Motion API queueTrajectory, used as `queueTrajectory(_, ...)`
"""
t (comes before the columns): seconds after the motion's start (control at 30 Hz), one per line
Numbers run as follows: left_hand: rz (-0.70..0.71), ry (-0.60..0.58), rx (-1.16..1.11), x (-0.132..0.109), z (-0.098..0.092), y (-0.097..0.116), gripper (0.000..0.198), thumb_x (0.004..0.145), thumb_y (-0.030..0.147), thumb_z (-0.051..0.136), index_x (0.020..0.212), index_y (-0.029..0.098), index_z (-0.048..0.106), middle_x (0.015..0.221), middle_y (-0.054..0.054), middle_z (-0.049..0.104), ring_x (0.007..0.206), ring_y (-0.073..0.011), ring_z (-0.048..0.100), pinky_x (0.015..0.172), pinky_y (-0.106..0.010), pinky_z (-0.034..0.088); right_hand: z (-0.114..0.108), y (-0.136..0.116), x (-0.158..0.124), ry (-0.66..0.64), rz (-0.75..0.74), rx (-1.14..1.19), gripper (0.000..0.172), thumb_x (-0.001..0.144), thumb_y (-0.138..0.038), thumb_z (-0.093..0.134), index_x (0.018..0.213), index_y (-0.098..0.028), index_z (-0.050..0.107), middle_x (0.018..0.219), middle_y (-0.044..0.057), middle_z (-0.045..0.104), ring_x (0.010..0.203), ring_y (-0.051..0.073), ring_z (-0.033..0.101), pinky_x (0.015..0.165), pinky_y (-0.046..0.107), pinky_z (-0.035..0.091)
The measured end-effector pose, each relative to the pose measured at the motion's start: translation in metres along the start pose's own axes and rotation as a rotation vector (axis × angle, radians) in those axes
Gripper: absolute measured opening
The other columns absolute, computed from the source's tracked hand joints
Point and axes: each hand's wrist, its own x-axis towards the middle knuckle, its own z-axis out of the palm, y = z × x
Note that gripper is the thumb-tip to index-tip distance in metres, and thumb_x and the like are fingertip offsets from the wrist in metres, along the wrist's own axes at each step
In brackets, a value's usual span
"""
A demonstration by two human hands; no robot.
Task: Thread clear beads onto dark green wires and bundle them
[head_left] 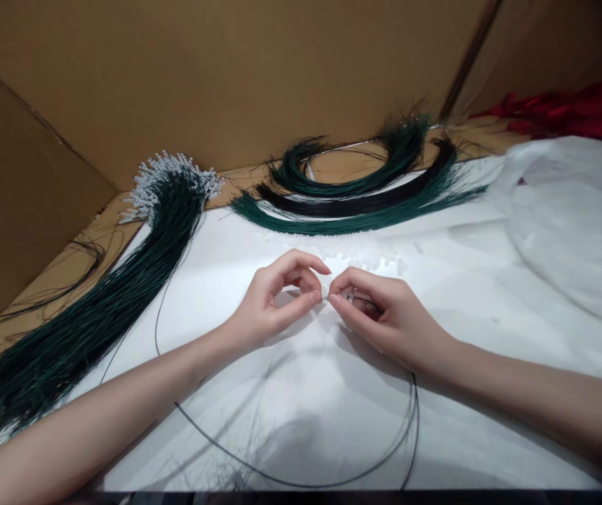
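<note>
- Wire (325, 299): located at the centre of the work area, above the white sheet (211, 280). A short length shows between the two sets of fingertips, its long axis running side to side.
- Left hand (269, 303): grasping. Thumb and a curled finger pinch the wire at its left; the forefinger arches above, apart from it.
- Right hand (393, 308): grasping. Thumb and forefinger pinch the same wire at its right. A small pale piece (351, 297) shows among these fingers; I cannot tell whether it is threaded on.
- Governing relation: the wire lies rightward of the left fingertips and leftward of the right ones. Neither hand is nearer, both being in contact; the gap between them is narrow.
- Dark loop (301, 485): bows across the sheet below the hands, passing behind the left forearm (137, 400). From where I stand, its join to the pinched wire is hidden.
- Surroundings: white bits (396, 266) lie scattered beyond the hands, with a curved black bundle (353, 205) behind them. A long green bundle (143, 280) with white tips (143, 186) lies slantwise at left.
</note>
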Motion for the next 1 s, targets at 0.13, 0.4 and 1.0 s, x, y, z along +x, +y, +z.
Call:
queueTrajectory(0.13,-0.004,-0.020,-0.007,0.001,0.001,0.000,0.025,0.087,0.023,0.065,0.111,0.019,0.058,0.084,-0.002,0.061,0.079,-0.0128,0.059,0.075,-0.025,0.048,0.000,-0.001,0.001,-0.004,-0.004,0.005,0.009,0.090,-0.016,0.053,0.081,-0.016,0.054,0.058,-0.007,0.037,0.047,0.005,0.030,0.045,0.022,0.023)
queueTrajectory(0.4,-0.004,-0.034,0.019,0.000,0.002,0.000,0.026,0.086,0.020,0.065,0.110,0.019,0.057,0.082,-0.002,0.061,0.076,-0.0121,0.059,0.075,-0.025,0.048,0.001,0.003,0.001,0.022,0.012,-0.025,0.010,0.088,-0.016,0.056,0.078,-0.016,0.054,0.057,-0.007,0.040,0.047,0.006,0.032,0.045,0.022,0.024)
queueTrajectory(1.0,-0.012,0.067,0.562,0.044,-0.007,-0.017,0.009,0.084,0.023,0.064,0.090,0.017,0.067,0.073,0.001,0.059,0.063,-0.0106,0.048,0.061,-0.024,0.037,-0.001,0.004,0.001,0.018,0.019,-0.073,0.010,0.088,-0.019,0.056,0.079,-0.016,0.056,0.058,-0.006,0.042,0.049,0.007,0.035,0.047,0.022,0.027)
